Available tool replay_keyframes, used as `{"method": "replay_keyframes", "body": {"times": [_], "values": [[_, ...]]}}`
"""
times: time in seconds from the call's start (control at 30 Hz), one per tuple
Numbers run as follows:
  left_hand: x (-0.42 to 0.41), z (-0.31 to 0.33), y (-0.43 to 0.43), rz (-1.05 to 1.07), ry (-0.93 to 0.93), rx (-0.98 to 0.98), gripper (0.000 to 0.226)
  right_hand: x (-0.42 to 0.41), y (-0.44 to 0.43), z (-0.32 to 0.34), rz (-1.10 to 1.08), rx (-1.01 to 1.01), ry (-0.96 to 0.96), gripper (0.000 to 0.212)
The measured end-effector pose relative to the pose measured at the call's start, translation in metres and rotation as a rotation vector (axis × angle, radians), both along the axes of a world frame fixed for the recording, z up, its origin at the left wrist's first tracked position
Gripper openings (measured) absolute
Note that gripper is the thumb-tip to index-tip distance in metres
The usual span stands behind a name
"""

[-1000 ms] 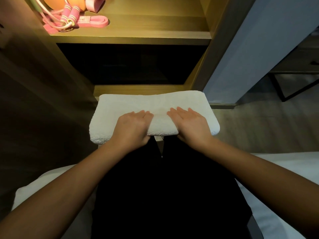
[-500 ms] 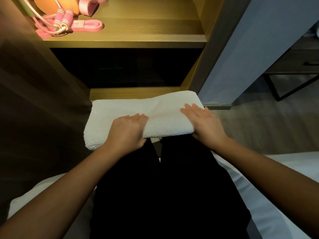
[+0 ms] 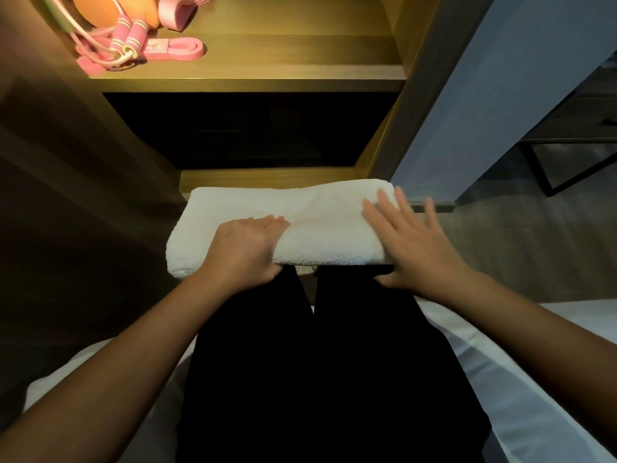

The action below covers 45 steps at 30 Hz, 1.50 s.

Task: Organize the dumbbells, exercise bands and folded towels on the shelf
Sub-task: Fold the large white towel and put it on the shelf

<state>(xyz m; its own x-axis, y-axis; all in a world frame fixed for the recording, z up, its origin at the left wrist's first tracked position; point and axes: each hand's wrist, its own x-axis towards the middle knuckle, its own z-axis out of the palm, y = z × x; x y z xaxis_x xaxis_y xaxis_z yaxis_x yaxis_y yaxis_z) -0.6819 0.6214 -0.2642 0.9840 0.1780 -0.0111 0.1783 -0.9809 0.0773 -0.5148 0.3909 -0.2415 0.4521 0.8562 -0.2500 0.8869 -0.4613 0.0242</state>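
Fingers [image 3: 269,223] of the left hand [image 3: 245,252] are curled on the towel [image 3: 300,208], mid-frame on the lap, probably so the fold is pinned. The right hand [image 3: 414,248] is spread flat at its right end, fingers wide. Bands [image 3: 173,48] are parked upper left on the shelf [image 3: 283,58].

An orange ball [image 3: 100,10] sits beside a pink jump rope [image 3: 137,36] — white bedding [image 3: 534,379] lies below.

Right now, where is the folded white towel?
Mid head view: the folded white towel lies across the person's legs, before the wooden shelf, left hand gripping it.
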Motion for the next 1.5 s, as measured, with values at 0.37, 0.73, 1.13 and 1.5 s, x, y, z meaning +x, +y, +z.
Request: {"method": "replay_keyframes", "body": {"times": [0.37,0.73,1.13,1.5], "values": [[0.016,0.008,-0.039,0.048,0.041,-0.01,0.092,-0.022,0.056,-0.013,0.034,0.176,-0.014,0.061],[0.05,-0.003,-0.05,-0.039,-0.102,0.179,0.038,-0.019,0.064,-0.013,-0.032,0.134,0.022,0.05],[0.019,-0.012,-0.028,-0.028,-0.144,0.068,0.044,-0.019,0.06,-0.026,-0.029,0.185,0.041,0.051],[-0.015,-0.025,-0.003,-0.006,-0.277,0.067,0.048,-0.016,0.054,-0.032,-0.031,0.241,0.061,0.05]]}}
